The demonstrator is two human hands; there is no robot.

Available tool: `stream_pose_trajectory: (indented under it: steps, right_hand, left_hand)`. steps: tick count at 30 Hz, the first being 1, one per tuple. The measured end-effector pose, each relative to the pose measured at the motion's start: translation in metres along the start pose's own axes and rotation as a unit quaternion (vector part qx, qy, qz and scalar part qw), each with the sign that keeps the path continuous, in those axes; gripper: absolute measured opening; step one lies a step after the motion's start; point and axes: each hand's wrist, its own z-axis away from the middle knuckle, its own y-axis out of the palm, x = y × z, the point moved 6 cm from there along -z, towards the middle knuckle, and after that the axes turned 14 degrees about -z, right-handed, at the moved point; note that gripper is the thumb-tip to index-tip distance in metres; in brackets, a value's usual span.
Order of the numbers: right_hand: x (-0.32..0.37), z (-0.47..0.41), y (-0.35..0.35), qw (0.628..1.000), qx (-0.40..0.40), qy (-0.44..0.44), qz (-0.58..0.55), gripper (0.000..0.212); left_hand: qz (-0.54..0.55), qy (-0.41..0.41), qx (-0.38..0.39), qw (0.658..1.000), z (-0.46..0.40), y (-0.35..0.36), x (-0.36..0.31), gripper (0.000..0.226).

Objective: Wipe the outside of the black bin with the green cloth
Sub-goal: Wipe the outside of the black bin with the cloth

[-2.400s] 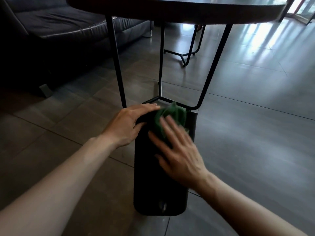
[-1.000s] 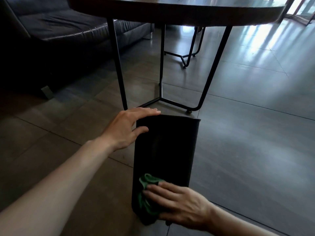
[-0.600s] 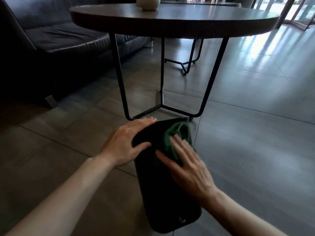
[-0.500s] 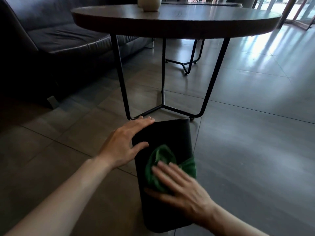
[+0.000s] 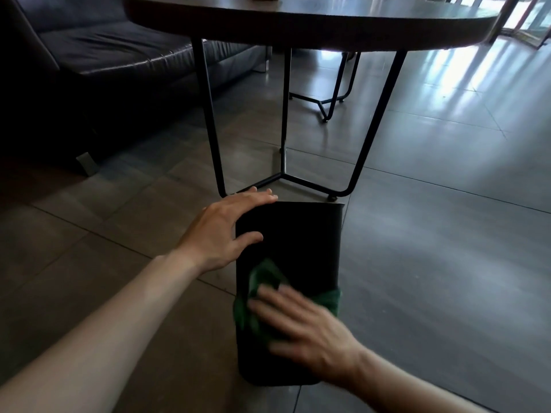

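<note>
The black bin (image 5: pixel 301 239) lies on its side on the tiled floor, its long flat side facing up at me. My left hand (image 5: pixel 222 231) grips its far left corner, fingers over the edge and thumb on the upper face. My right hand (image 5: pixel 301 323) presses the crumpled green cloth (image 5: pixel 256 296) flat against the lower half of that face; the hand is motion-blurred. Part of the cloth pokes out past the bin's right edge. My fingers hide the cloth's middle.
A round dark table (image 5: pixel 313 22) on thin black metal legs (image 5: pixel 211 126) stands just beyond the bin, its floor frame close to the bin's far end. A dark leather sofa (image 5: pixel 98 64) is at the left. Another metal frame (image 5: pixel 328 105) stands behind. Tiled floor spreads to the right.
My right hand has slid the cloth down the bin's face toward me, from the middle to the lower half. My left hand keeps its grip on the far corner.
</note>
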Motion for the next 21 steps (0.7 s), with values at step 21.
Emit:
stream_pose_trajectory:
  steps: [21]
  right_hand:
    - [0.044,0.054,0.037,0.985,0.155,0.062,0.047,0.04]
  left_hand:
    - [0.028,-0.019,0.023,0.999,0.012,-0.001,0.006,0.072]
